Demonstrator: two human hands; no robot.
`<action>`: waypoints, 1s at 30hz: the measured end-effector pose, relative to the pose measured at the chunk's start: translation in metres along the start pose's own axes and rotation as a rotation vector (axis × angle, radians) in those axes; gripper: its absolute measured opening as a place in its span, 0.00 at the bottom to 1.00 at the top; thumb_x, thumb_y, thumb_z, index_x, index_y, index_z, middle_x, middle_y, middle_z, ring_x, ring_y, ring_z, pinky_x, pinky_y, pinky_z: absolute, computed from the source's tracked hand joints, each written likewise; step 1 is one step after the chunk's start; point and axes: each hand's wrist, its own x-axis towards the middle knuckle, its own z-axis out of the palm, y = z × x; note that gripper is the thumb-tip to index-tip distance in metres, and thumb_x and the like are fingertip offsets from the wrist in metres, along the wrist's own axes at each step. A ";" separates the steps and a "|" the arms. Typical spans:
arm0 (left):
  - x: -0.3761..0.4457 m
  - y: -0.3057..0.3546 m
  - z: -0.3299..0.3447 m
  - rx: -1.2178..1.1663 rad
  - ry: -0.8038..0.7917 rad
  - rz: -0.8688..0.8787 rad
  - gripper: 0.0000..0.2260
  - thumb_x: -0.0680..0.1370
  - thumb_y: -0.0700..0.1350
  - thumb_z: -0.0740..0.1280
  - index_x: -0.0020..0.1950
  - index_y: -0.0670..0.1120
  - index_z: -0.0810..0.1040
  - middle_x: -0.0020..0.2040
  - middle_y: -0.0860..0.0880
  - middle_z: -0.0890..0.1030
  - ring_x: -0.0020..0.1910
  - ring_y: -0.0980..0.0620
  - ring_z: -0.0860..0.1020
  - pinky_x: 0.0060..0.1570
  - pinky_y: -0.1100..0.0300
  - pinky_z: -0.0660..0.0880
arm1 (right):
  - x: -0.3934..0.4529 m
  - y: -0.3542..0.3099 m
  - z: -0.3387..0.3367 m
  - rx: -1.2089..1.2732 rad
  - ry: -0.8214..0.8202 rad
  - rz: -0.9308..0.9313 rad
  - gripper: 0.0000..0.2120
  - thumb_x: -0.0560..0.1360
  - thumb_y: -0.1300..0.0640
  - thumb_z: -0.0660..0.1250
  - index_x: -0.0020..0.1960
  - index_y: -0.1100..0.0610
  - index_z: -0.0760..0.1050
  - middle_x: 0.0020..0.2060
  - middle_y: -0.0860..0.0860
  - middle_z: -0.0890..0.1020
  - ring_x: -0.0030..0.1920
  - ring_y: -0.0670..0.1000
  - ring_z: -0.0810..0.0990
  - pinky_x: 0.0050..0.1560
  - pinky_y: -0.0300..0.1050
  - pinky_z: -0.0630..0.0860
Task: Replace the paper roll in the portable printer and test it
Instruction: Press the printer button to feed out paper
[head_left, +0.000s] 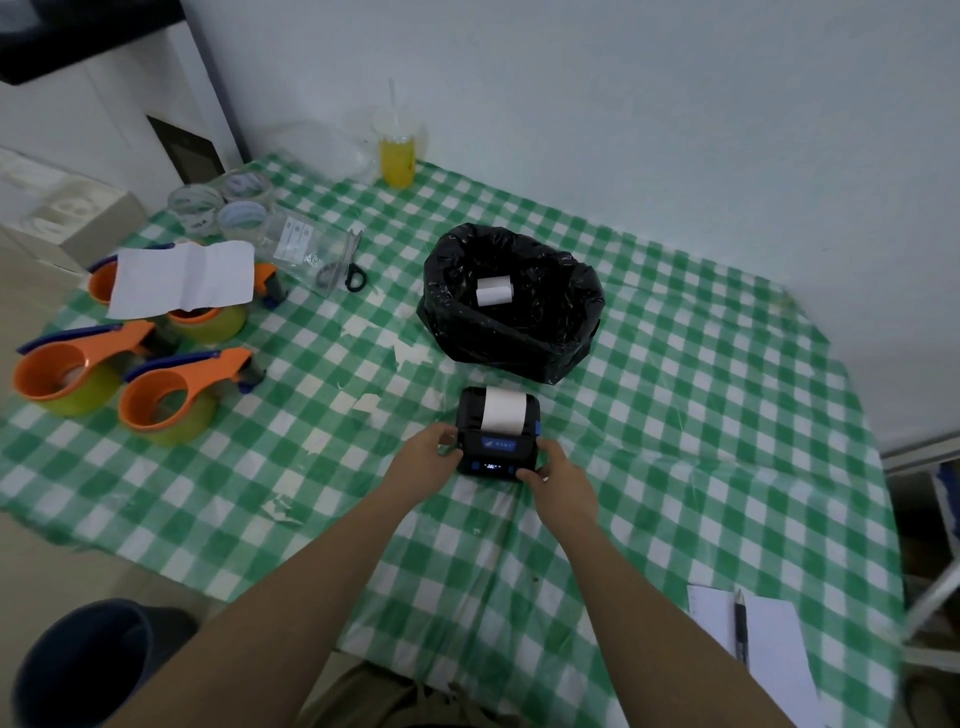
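Note:
A small black portable printer (496, 452) with blue buttons and a lit display sits on the green checked tablecloth (675, 415). A white strip of paper (504, 410) comes out of its top and lies back over the lid. My left hand (431, 454) grips the printer's left side. My right hand (558, 480) holds its right front corner, thumb by the front panel. Behind the printer stands a black bag (545, 322) with a white paper roll (493, 290) lying inside it.
Several orange tape dispensers (171, 389) and a white sheet (182, 278) lie at the left. Scissors (345, 265), clear tape rolls (218, 208) and a yellow drink cup (397, 156) sit at the back. A notepad with pen (743, 639) lies front right; a dark bin (88, 660) stands below left.

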 end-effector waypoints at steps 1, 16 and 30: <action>0.000 0.000 0.000 0.002 0.000 -0.003 0.16 0.77 0.41 0.64 0.65 0.43 0.72 0.63 0.43 0.77 0.61 0.46 0.75 0.58 0.57 0.71 | 0.000 0.000 0.000 0.001 0.001 -0.002 0.23 0.77 0.52 0.64 0.69 0.50 0.63 0.51 0.56 0.82 0.50 0.55 0.80 0.42 0.44 0.71; -0.001 0.006 -0.001 0.050 0.017 -0.006 0.15 0.77 0.40 0.64 0.63 0.41 0.73 0.61 0.41 0.79 0.60 0.44 0.76 0.58 0.55 0.72 | -0.001 0.004 0.006 0.013 0.006 -0.001 0.26 0.76 0.52 0.65 0.71 0.51 0.61 0.53 0.57 0.82 0.53 0.58 0.80 0.45 0.47 0.73; -0.005 0.016 -0.004 0.114 -0.002 0.014 0.16 0.77 0.41 0.63 0.65 0.42 0.71 0.64 0.42 0.77 0.62 0.43 0.75 0.57 0.54 0.72 | 0.001 0.007 0.011 0.085 -0.023 0.020 0.29 0.75 0.50 0.66 0.72 0.49 0.59 0.44 0.58 0.82 0.42 0.55 0.78 0.37 0.44 0.70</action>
